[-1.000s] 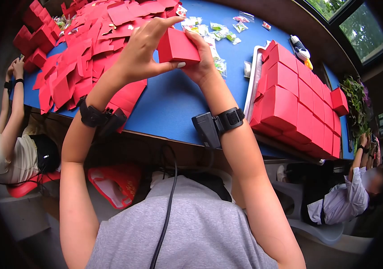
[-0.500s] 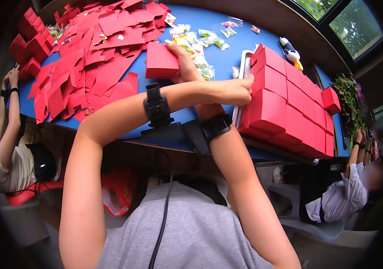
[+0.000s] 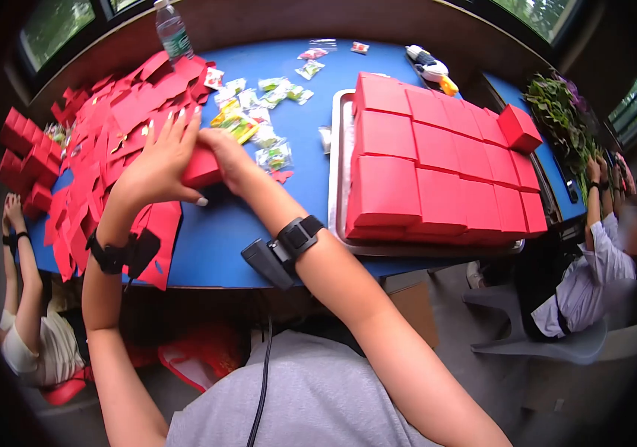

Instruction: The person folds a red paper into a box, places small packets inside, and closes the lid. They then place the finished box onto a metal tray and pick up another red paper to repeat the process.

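Small red box [image 3: 201,170] sat on the blue table [image 3: 307,190], near its front-left part, pressed between both hands. Left hand [image 3: 158,160] lay over the box's left side & top, fingers spread and pointing away from the person, thumb tucked down by the box's near edge. Right hand [image 3: 230,158] came in from the right w/ fingers curled onto the box's right end; how tight the grip was couldn't be told, since the hands hid most of the box. Both forearms angled up from the bottom of the view, each w/ a black wrist strap; a small black device hung from the right wrist. Just left of & under the hands: a big heap of flat red box blanks [image 3: 121,119], too many to count, one blank hanging over the table's near edge. At far left, a pile of finished red boxes [image 3: 24,153], approx. 8 visible. Just beyond the hands, a scatter of wrapped candy packets [image 3: 259,112], a dozen or so. Right of the hands, well apart, a metal tray [image 3: 336,186] packed w/ closed red boxes [image 3: 438,164] in rows, approx. 15 on top, plus 1 loose box at its far-right corner. One plastic bottle [image 3: 172,31] stood at the table's far edge. Two other people sat at the table, one each side.
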Tool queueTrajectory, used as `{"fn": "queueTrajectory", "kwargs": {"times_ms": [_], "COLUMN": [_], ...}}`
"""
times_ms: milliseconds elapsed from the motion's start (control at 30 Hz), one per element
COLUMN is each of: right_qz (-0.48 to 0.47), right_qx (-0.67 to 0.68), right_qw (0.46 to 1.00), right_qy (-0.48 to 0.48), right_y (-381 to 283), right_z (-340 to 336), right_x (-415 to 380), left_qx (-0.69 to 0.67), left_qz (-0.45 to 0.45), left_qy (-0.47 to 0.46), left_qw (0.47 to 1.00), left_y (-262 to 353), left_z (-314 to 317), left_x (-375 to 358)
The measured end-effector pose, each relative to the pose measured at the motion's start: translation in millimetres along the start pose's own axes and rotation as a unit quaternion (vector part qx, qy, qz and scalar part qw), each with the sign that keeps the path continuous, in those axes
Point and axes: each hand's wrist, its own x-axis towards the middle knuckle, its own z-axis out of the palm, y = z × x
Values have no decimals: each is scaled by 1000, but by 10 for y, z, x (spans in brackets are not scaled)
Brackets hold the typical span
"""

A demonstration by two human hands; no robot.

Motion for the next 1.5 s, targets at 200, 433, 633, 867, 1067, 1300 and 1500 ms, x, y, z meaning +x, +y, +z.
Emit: {"fn": "queueTrajectory", "kwargs": {"times_ms": [200,433,633,867,1067,1300,1500], "right_qz": [61,62,50,-61,20,-10,-219], "right_qx": [103,77,-19,-11,-8,-19,-343], "right_qw": [992,994,997,997,998,997,913], "right_qy": [31,51,56,40,62,72,-36], "right_y": [-122,-90,49,328,118,98,-26], "right_z": [127,115,178,109,178,138,68], "right_x": [-155,-114,72,285,-113,-34,166], "left_qx": [-125,-224,-302,-182,-150,-190,-157], "left_qz": [106,266,351,340,340,295,237], "left_qy": [30,154,54,-23,-18,92,244], "left_qw": [986,925,884,923,928,932,927], "left_y": [-555,299,1996,3036,3240,3164,1871], "left_z": [26,-1302,-1405,-1369,-1239,-1153,-1341], "left_x": [163,1113,2050,2445,2484,2287,1612]}}
